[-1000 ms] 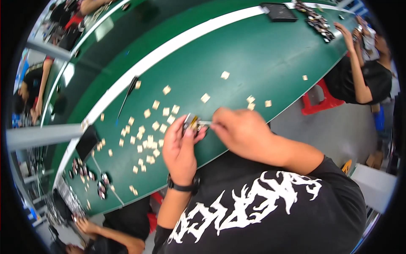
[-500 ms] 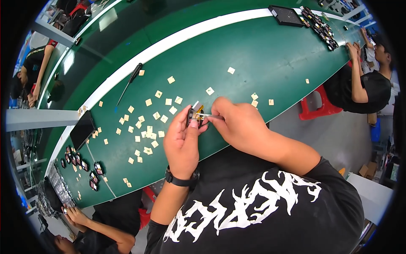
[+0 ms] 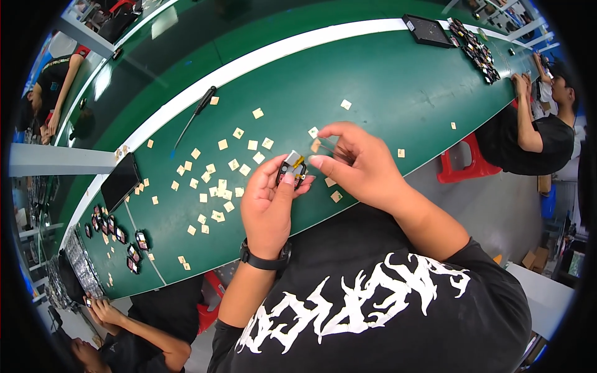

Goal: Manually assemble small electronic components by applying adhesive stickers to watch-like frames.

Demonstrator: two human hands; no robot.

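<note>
My left hand [image 3: 268, 202] is closed around a small black electronic device [image 3: 291, 175], held just above the green table. A silver piece and yellow tape show at the device's upper end. My right hand [image 3: 360, 158] is just right of the device, not touching it. Thin metal tweezers [image 3: 333, 150], partly blurred, lie across its curled fingers. A small tan square [image 3: 315, 146] shows between the thumb and forefinger tips; whether the fingers or the tweezers hold it is unclear.
Many pale square pieces [image 3: 222, 144] are scattered over the green table [image 3: 373, 81]. A black screwdriver [image 3: 202, 107] lies beyond them. Black devices [image 3: 119, 235] sit at left, others [image 3: 476, 53] at far right beside a black tray [image 3: 427, 31]. Co-workers sit at both ends.
My right hand has drawn the tweezers away from the device, and its thumb and forefinger have parted. A tan square now shows between them. My left hand has tilted the device, showing more of its face.
</note>
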